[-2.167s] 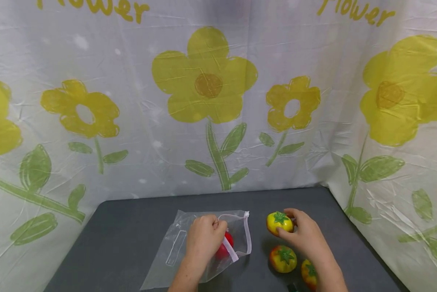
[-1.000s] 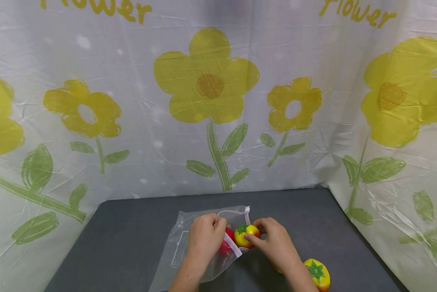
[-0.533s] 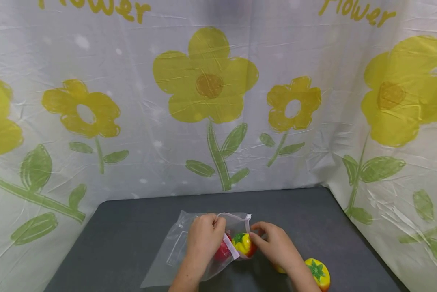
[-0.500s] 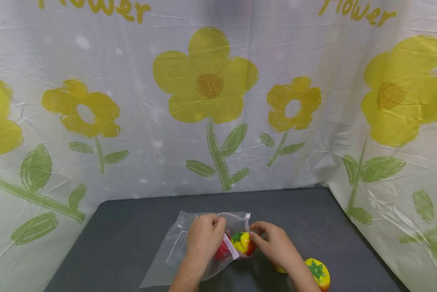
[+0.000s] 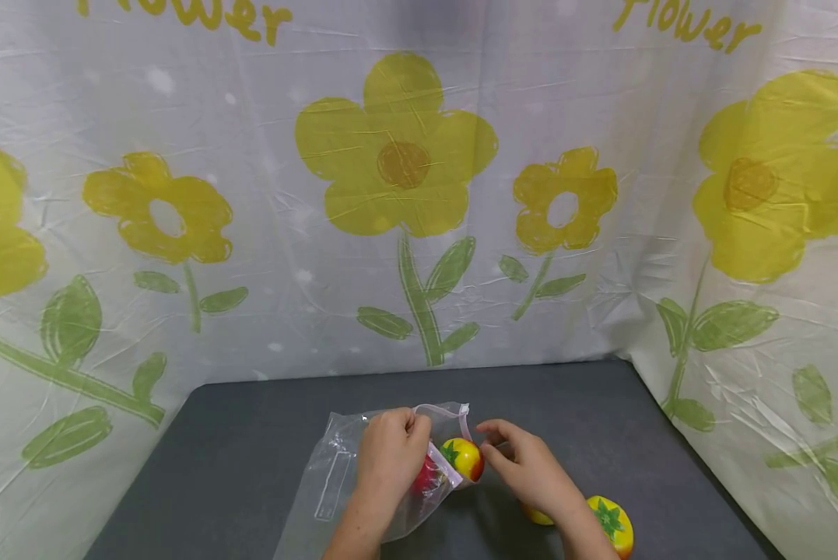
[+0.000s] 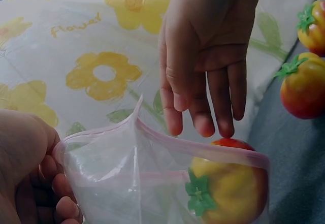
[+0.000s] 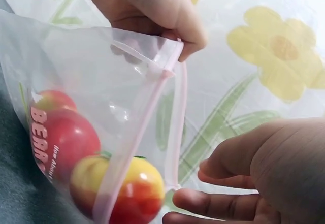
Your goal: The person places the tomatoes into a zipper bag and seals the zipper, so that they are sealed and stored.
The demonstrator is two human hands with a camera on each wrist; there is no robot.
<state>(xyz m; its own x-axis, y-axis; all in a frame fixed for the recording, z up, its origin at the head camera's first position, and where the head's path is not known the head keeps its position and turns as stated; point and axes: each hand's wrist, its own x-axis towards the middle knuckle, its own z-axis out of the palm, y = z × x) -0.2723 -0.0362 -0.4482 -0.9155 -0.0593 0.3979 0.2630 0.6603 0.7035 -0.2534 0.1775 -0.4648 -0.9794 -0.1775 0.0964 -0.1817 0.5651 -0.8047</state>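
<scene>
My left hand [image 5: 390, 451] pinches the upper rim of a clear zip bag [image 5: 306, 505] and holds its mouth open toward the right. Inside the mouth sits a yellow-and-red toy tomato [image 5: 463, 457] with a green star-shaped top, its outer side bulging past the pink-white zip strip in the right wrist view. Deeper in the bag lie a red fruit [image 7: 76, 137] and, behind it, a smaller-looking reddish one [image 7: 56, 99]. My right hand [image 5: 531, 463] is just right of the tomato, fingers loosely extended and holding nothing, fingertips right by its outer side.
Two more yellow-red toy tomatoes rest on the dark grey table [image 5: 250, 443]: one [image 5: 611, 523] right of my right forearm, another [image 5: 536, 515] mostly hidden under it. A white curtain [image 5: 264, 327] with printed yellow flowers stands around the table's back and sides.
My right hand has carried the tomato left from above the table into the bag's mouth and let go of it. My left hand has kept its grip on the rim.
</scene>
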